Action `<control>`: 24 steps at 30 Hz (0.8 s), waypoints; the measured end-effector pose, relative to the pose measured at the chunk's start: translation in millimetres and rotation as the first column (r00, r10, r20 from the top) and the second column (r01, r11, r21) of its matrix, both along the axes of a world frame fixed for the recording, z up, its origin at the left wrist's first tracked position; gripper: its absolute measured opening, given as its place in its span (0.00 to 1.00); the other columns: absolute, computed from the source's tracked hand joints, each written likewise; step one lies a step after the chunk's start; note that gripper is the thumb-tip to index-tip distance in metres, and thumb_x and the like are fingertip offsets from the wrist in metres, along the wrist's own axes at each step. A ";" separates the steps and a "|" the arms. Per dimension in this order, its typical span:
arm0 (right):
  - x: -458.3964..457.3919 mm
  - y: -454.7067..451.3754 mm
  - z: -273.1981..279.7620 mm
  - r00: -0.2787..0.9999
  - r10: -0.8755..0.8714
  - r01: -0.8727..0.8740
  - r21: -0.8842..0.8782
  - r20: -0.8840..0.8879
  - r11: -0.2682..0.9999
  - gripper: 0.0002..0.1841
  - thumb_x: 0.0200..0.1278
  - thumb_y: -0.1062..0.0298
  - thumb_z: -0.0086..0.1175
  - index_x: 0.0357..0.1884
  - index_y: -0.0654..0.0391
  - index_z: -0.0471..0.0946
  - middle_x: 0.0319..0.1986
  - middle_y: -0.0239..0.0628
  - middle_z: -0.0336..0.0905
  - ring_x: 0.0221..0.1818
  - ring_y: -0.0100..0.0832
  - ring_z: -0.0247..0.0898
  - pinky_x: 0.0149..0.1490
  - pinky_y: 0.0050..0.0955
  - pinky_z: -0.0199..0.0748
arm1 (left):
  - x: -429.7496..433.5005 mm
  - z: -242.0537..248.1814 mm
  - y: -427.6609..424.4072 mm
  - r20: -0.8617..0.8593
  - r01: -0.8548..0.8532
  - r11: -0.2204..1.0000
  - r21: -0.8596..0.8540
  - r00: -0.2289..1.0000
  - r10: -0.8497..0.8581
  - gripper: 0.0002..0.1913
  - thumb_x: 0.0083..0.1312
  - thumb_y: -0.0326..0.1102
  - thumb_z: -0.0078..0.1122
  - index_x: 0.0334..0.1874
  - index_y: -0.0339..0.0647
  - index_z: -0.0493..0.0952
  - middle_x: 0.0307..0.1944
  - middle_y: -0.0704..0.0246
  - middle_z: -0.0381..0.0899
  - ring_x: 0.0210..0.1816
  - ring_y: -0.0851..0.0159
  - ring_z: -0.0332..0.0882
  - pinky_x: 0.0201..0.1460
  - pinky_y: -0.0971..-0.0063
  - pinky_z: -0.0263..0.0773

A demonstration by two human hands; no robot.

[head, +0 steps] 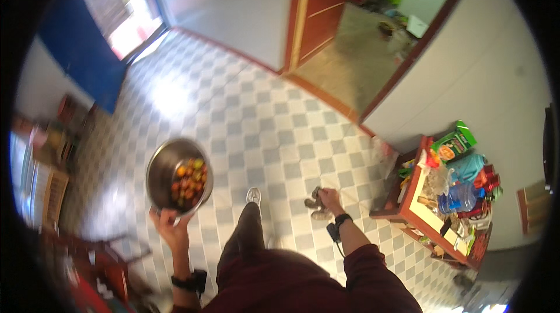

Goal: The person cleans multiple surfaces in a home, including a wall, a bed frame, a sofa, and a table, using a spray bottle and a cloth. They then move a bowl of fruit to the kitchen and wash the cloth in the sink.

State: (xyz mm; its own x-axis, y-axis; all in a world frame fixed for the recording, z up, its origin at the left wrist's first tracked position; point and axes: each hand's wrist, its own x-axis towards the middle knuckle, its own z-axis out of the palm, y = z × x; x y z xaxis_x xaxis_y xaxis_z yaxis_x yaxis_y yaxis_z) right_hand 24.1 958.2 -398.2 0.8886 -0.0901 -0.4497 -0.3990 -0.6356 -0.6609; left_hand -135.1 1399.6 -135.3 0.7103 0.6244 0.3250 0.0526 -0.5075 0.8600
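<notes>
My left hand point(171, 222) grips the near rim of a round stainless steel bowl point(162, 168), held out over the tiled floor. Small red, orange and green fruits or vegetables point(190, 179) lie in the bowl, towards its right side; their exact kind cannot be told. My right hand point(329, 199) is closed around a small dark object point(316, 196), which hangs by the fingers and is too blurred to name. Near that object a greyish shape, perhaps footwear, shows against the floor. Each wrist bears a black strapped device.
At the right a red-framed table point(407, 197) holds a blue plastic bottle point(459, 198), a green packet point(454, 143) and clutter. Ahead is a doorway with a red-brown door point(326, 11). A blue door point(81, 50) stands open at upper left. Wooden furniture point(109, 265) stands at lower left.
</notes>
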 end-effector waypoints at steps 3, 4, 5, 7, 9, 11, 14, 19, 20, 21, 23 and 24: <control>86.5 -26.6 -0.5 0.984 -0.031 0.055 -0.135 0.176 0.989 0.18 0.49 0.52 0.52 0.28 0.57 0.82 0.27 0.50 0.80 0.34 0.47 0.78 0.42 0.40 0.74 | 121.9 -22.9 3.2 0.017 0.095 0.981 0.168 0.995 -0.099 0.20 0.34 0.18 0.76 0.25 0.40 0.71 0.51 0.63 0.63 0.51 0.57 0.70 0.44 0.69 0.72; 105.0 -40.4 -4.6 0.990 -0.104 0.115 -0.116 0.096 0.987 0.18 0.49 0.52 0.52 0.27 0.57 0.82 0.27 0.49 0.80 0.34 0.47 0.78 0.42 0.40 0.74 | 164.2 -34.5 6.3 0.005 0.134 0.984 0.114 0.991 -0.135 0.20 0.33 0.19 0.76 0.25 0.39 0.71 0.50 0.62 0.64 0.51 0.55 0.69 0.47 0.66 0.71; 118.4 -55.8 -7.6 0.985 -0.169 0.170 -0.142 0.024 0.975 0.18 0.49 0.51 0.52 0.26 0.57 0.82 0.27 0.49 0.80 0.34 0.46 0.78 0.42 0.40 0.74 | 200.8 -39.5 3.8 -0.009 0.171 0.973 0.156 0.985 -0.172 0.20 0.34 0.20 0.76 0.26 0.40 0.72 0.52 0.62 0.64 0.51 0.56 0.69 0.45 0.68 0.72; 123.4 -89.5 -6.7 0.966 -0.260 0.257 -0.185 0.006 0.949 0.19 0.50 0.50 0.51 0.25 0.57 0.82 0.27 0.48 0.81 0.34 0.46 0.78 0.41 0.41 0.74 | 284.0 -45.9 -4.1 0.081 0.286 0.957 -0.051 0.956 -0.281 0.20 0.35 0.21 0.77 0.27 0.41 0.72 0.53 0.62 0.63 0.51 0.57 0.69 0.42 0.69 0.74; 118.0 -115.0 -7.4 0.941 -0.336 0.298 -0.373 -0.040 0.879 0.21 0.51 0.49 0.48 0.24 0.58 0.82 0.26 0.48 0.81 0.33 0.46 0.78 0.40 0.41 0.73 | 356.1 -40.2 -15.2 0.040 0.358 0.933 0.044 0.932 -0.360 0.20 0.36 0.22 0.77 0.28 0.41 0.73 0.53 0.63 0.62 0.51 0.57 0.70 0.39 0.71 0.75; 103.2 -129.0 -4.3 0.880 -0.472 0.434 -0.316 -0.052 0.844 0.23 0.54 0.48 0.45 0.23 0.57 0.82 0.24 0.49 0.80 0.33 0.46 0.78 0.40 0.43 0.72 | 431.4 -29.2 -33.4 0.058 0.458 0.885 0.079 0.884 -0.463 0.19 0.36 0.23 0.78 0.26 0.40 0.72 0.54 0.62 0.62 0.51 0.58 0.69 0.39 0.70 0.75; 90.7 -130.8 -0.2 0.752 -0.584 0.460 -0.391 -0.305 0.797 0.23 0.56 0.48 0.43 0.28 0.56 0.83 0.29 0.47 0.82 0.37 0.43 0.79 0.40 0.40 0.73 | 549.6 -17.1 -68.1 0.055 0.611 0.790 0.055 0.788 -0.613 0.18 0.38 0.22 0.77 0.24 0.39 0.71 0.53 0.62 0.62 0.52 0.58 0.69 0.42 0.70 0.77; 137.6 -125.9 -20.0 0.729 -0.515 0.377 -0.363 -0.452 0.852 0.22 0.61 0.48 0.42 0.30 0.55 0.81 0.27 0.45 0.82 0.32 0.44 0.78 0.34 0.40 0.71 | 716.9 -38.8 -141.0 0.025 0.704 0.707 -0.070 0.710 -0.704 0.16 0.41 0.22 0.75 0.25 0.37 0.71 0.53 0.62 0.60 0.54 0.61 0.70 0.46 0.69 0.80; 155.8 -130.9 -27.1 0.745 -0.477 0.338 -0.353 -0.467 0.873 0.22 0.62 0.49 0.41 0.30 0.55 0.81 0.27 0.45 0.82 0.31 0.44 0.78 0.32 0.40 0.71 | 748.0 -45.9 -157.0 0.058 0.729 0.677 -0.099 0.683 -0.728 0.16 0.41 0.21 0.75 0.25 0.36 0.71 0.52 0.62 0.60 0.54 0.61 0.70 0.46 0.69 0.81; 177.6 -137.0 -35.8 0.773 -0.420 0.278 -0.340 -0.476 0.898 0.22 0.63 0.49 0.41 0.31 0.55 0.80 0.27 0.44 0.82 0.30 0.44 0.78 0.31 0.40 0.70 | 775.1 -52.2 -170.7 0.005 0.713 0.698 -0.072 0.700 -0.714 0.17 0.41 0.21 0.75 0.25 0.36 0.71 0.52 0.62 0.60 0.53 0.61 0.70 0.45 0.69 0.81; 238.1 -161.3 -48.4 0.878 -0.196 0.039 -0.344 -0.436 0.938 0.22 0.65 0.49 0.40 0.31 0.55 0.80 0.26 0.44 0.82 0.29 0.44 0.78 0.28 0.40 0.69 | 836.0 -55.4 -204.1 0.014 0.716 0.693 -0.084 0.697 -0.717 0.17 0.41 0.21 0.75 0.25 0.35 0.71 0.51 0.61 0.61 0.51 0.60 0.71 0.43 0.70 0.81; 274.8 -175.1 -53.2 0.927 0.003 -0.162 -0.392 -0.376 0.905 0.21 0.66 0.49 0.40 0.32 0.54 0.79 0.26 0.44 0.82 0.28 0.44 0.78 0.27 0.40 0.69 | 866.2 -54.2 -221.7 -0.054 0.683 0.730 -0.011 0.728 -0.683 0.17 0.41 0.22 0.75 0.25 0.35 0.71 0.51 0.61 0.61 0.50 0.60 0.71 0.42 0.71 0.81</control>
